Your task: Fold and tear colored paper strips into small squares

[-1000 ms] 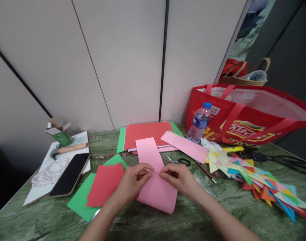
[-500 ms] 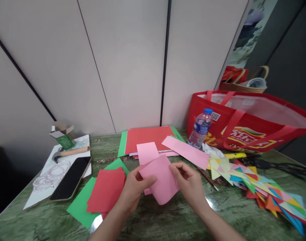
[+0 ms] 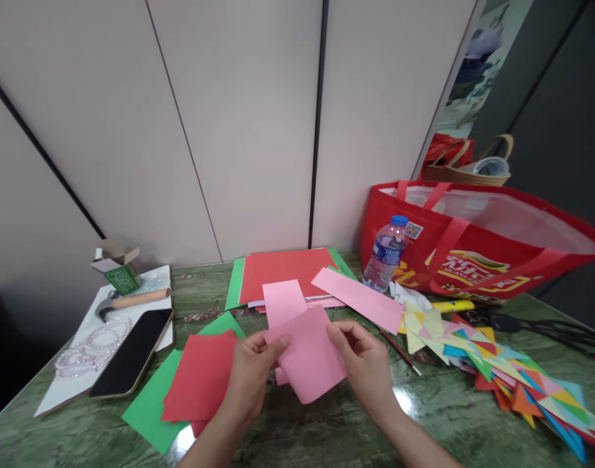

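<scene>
Head view. Pink sheet [image 3: 312,357]: between both hands, neither nearer; held aslant, bent at its near end; long axis unclear. Left hand [image 3: 251,372]: thumb and fingers pinching the left margin. Right hand [image 3: 366,365]: pinching the upper right margin. Pink strip [image 3: 284,300]: partly behind, pointing toward the table's [image 3: 327,445] far edge.

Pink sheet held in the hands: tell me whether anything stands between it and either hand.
Nothing visible does. The left hand grips the pink sheet at its left side, thumb on top; the right hand holds its right side. The pink strip lies beyond, partly hidden by the sheet.
</scene>
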A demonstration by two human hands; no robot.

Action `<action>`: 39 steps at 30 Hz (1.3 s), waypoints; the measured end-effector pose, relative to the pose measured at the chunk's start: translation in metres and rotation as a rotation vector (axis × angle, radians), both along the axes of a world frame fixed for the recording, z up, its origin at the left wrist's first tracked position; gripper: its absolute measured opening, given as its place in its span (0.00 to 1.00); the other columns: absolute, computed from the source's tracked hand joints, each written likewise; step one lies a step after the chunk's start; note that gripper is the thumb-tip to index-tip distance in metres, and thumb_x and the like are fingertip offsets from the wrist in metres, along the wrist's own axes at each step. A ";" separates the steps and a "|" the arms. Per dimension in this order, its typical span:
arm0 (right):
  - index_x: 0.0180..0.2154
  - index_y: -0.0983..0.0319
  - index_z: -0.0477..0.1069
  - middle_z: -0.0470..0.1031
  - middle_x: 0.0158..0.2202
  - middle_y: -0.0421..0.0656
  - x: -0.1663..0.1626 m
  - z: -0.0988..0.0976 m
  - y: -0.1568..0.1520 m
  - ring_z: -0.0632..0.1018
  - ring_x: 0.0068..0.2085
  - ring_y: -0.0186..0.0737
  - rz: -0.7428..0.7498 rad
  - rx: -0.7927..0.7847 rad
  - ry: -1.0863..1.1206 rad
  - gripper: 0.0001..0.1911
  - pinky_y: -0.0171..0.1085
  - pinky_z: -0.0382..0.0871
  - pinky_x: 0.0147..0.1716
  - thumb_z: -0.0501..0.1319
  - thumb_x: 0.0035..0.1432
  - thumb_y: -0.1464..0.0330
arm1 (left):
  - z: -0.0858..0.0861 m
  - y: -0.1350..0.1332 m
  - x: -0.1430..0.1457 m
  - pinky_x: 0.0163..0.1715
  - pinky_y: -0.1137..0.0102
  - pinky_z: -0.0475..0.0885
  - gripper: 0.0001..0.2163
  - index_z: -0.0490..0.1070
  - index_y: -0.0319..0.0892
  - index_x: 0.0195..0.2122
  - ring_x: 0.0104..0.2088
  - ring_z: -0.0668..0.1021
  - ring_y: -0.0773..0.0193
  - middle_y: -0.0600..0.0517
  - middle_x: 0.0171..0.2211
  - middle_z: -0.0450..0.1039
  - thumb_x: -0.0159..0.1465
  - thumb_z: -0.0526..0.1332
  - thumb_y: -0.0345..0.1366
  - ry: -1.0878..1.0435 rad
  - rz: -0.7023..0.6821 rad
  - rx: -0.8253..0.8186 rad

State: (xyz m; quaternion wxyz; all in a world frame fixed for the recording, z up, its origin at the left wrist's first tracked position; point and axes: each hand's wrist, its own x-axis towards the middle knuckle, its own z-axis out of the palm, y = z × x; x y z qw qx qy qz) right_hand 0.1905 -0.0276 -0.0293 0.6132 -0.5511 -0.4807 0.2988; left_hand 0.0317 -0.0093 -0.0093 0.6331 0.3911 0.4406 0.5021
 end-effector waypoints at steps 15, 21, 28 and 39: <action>0.25 0.64 0.70 0.67 0.22 0.40 -0.001 -0.003 0.003 0.64 0.23 0.35 0.047 -0.044 0.090 0.16 0.32 0.57 0.21 0.59 0.49 0.57 | 0.002 0.001 -0.002 0.20 0.77 0.63 0.16 0.73 0.35 0.18 0.19 0.66 0.72 0.54 0.15 0.68 0.44 0.68 0.46 -0.009 0.030 0.042; 0.26 0.64 0.70 0.69 0.23 0.42 -0.002 -0.001 0.002 0.66 0.24 0.36 0.016 -0.025 0.077 0.16 0.33 0.59 0.22 0.58 0.51 0.57 | 0.000 -0.002 0.005 0.19 0.76 0.63 0.17 0.75 0.36 0.22 0.17 0.65 0.72 0.55 0.16 0.68 0.43 0.68 0.48 -0.052 -0.036 -0.024; 0.26 0.64 0.71 0.70 0.22 0.41 0.000 -0.005 0.004 0.66 0.23 0.35 -0.024 -0.017 0.096 0.16 0.33 0.60 0.21 0.59 0.50 0.57 | 0.000 -0.010 0.008 0.23 0.75 0.64 0.15 0.75 0.35 0.23 0.21 0.68 0.70 0.52 0.19 0.71 0.45 0.68 0.44 0.035 -0.151 -0.043; 0.28 0.64 0.71 0.70 0.23 0.41 0.005 -0.011 0.007 0.67 0.24 0.34 -0.017 -0.002 0.155 0.15 0.33 0.61 0.23 0.59 0.50 0.58 | -0.004 -0.006 0.008 0.18 0.75 0.63 0.17 0.70 0.36 0.15 0.15 0.65 0.72 0.56 0.13 0.65 0.42 0.68 0.46 0.082 -0.103 -0.007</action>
